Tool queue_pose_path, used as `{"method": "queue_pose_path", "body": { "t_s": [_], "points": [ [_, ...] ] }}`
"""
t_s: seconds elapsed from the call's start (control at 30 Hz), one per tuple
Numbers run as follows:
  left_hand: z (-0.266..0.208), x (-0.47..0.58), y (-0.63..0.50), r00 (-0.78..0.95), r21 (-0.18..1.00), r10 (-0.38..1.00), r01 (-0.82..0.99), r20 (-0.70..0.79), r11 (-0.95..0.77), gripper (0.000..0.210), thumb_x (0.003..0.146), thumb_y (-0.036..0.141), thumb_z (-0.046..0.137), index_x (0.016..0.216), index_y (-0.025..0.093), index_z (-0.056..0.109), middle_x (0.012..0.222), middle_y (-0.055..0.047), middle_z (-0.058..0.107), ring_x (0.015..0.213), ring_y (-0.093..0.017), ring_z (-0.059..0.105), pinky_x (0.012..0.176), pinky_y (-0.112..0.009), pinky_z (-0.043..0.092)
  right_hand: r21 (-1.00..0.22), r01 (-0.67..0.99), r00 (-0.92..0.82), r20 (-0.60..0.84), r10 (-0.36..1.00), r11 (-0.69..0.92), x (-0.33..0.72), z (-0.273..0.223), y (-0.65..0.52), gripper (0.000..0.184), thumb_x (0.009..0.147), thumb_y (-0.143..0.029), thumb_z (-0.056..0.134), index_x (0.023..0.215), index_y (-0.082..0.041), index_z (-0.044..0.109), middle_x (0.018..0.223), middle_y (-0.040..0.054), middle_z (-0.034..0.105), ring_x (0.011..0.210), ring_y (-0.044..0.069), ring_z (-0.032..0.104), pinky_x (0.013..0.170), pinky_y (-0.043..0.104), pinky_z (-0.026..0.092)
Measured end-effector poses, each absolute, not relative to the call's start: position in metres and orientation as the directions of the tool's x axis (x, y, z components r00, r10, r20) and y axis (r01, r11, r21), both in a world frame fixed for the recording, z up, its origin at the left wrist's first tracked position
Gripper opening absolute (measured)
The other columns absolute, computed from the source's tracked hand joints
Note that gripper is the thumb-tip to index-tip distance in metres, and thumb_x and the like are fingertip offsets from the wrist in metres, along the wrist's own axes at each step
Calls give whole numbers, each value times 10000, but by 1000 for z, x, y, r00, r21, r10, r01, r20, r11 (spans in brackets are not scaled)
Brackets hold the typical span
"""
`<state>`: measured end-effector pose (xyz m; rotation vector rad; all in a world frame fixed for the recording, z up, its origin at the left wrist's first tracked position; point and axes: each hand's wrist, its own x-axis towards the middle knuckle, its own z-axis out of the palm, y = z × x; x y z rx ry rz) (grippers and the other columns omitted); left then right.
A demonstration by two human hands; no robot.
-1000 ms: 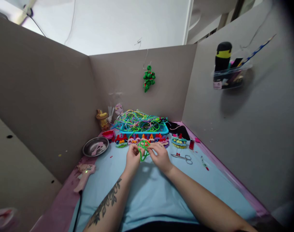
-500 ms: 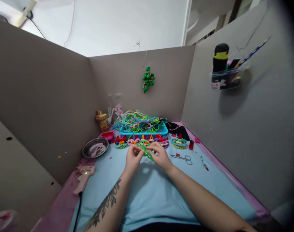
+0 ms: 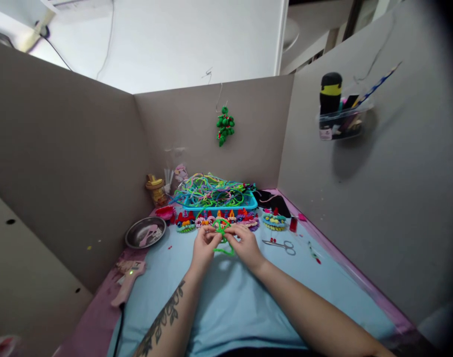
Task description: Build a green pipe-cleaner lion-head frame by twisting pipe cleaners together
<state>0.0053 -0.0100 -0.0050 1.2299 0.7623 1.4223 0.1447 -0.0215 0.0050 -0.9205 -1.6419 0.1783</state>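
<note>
Between my fingertips is a bright green pipe cleaner (image 3: 222, 227) bent into loops, with a loose length curving below. My left hand (image 3: 205, 244) pinches it from the left. From the other side, my right hand (image 3: 244, 243) grips it between thumb and fingers. Both hands are raised over the blue cloth (image 3: 233, 307), where their shadow falls. Just behind them sits a row of colourful fuzzy pieces (image 3: 186, 222) with small pointed tops. A similar blue and yellow piece (image 3: 274, 219) lies to the right of that row.
A blue tray (image 3: 251, 202) heaped with tangled pipe cleaners (image 3: 215, 188) stands at the back. Scissors (image 3: 280, 246) lie on the right. At left are a metal bowl (image 3: 131, 233) and a pink glue gun (image 3: 126, 285) with a cord. Grey panels enclose three sides.
The green loops have turned in my fingers, and the loose length now hangs lower and swings further left. Both hands stay close together. The whole view has shifted slightly.
</note>
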Motion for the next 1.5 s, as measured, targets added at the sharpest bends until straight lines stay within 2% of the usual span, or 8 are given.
{"method": "queue_pose_path", "body": {
  "t_s": [0.37, 0.6, 0.73, 0.87, 0.97, 1.13, 1.27, 1.5],
  "points": [
    [-2, 8, -14, 27, 919, 925, -126, 379, -373, 228, 690, 274, 652, 781, 184, 463, 639, 46, 540, 587, -99, 548, 569, -207, 407, -547, 497, -91, 739, 667, 673, 144, 2, -22, 94, 813, -198, 542, 791, -209, 632, 756, 34, 634, 802, 197, 532, 731, 331, 423],
    [-2, 3, -8, 2, 918, 940, -218, 341, -333, 268, 679, 270, 667, 824, 189, 457, 643, 44, 550, 596, -99, 548, 588, -213, 415, -517, 449, -131, 769, 625, 729, 151, 7, -23, 202, 870, -290, 456, 894, -226, 646, 832, 54, 644, 836, 202, 536, 761, 362, 418],
    [-4, -3, -1, -61, 912, 958, -294, 280, -286, 308, 659, 295, 686, 822, 192, 446, 612, 52, 552, 563, -97, 549, 585, -218, 417, -399, 405, -317, 782, 536, 823, 157, 9, -27, 322, 803, -408, 536, 1053, -216, 604, 935, 82, 592, 888, 218, 518, 785, 380, 424],
    [-7, -6, 3, -77, 903, 967, -346, 242, -254, 331, 652, 295, 694, 819, 189, 429, 573, 62, 542, 538, -94, 541, 580, -220, 411, -282, 480, -470, 717, 515, 830, 153, 5, -28, 170, 817, -240, 518, 934, -219, 640, 793, 57, 589, 796, 191, 510, 718, 340, 432],
    [-8, -5, 3, -76, 904, 965, -340, 249, -260, 336, 651, 283, 698, 828, 184, 429, 578, 61, 543, 542, -87, 532, 583, -212, 399, -243, 476, -516, 701, 492, 845, 151, 3, -28, 188, 833, -171, 467, 890, -215, 641, 775, 58, 611, 775, 182, 521, 686, 321, 439],
    [-4, -3, -1, -123, 908, 936, -232, 329, -349, 314, 663, 272, 681, 812, 192, 416, 620, 54, 538, 568, -87, 529, 581, -201, 384, -224, 397, -519, 745, 419, 890, 148, 7, -32, 244, 813, -112, 449, 932, -223, 631, 793, 55, 641, 766, 175, 543, 668, 313, 453],
    [-5, -4, -2, -169, 909, 900, -46, 402, -414, 258, 696, 265, 639, 811, 200, 418, 672, 39, 527, 618, -100, 534, 601, -211, 401, -215, 300, -524, 777, 349, 929, 144, 13, -40, 289, 807, -101, 427, 974, -238, 619, 800, 51, 649, 757, 170, 551, 668, 314, 462],
    [-6, -13, 6, -225, 894, 865, 120, 449, -432, 218, 702, 254, 609, 747, 205, 401, 653, 47, 472, 599, -101, 494, 572, -207, 388, -285, 183, -356, 873, 334, 941, 148, 30, -56, 307, 795, -80, 465, 1006, -246, 613, 743, 44, 631, 712, 160, 563, 649, 318, 473]
  ]
}}
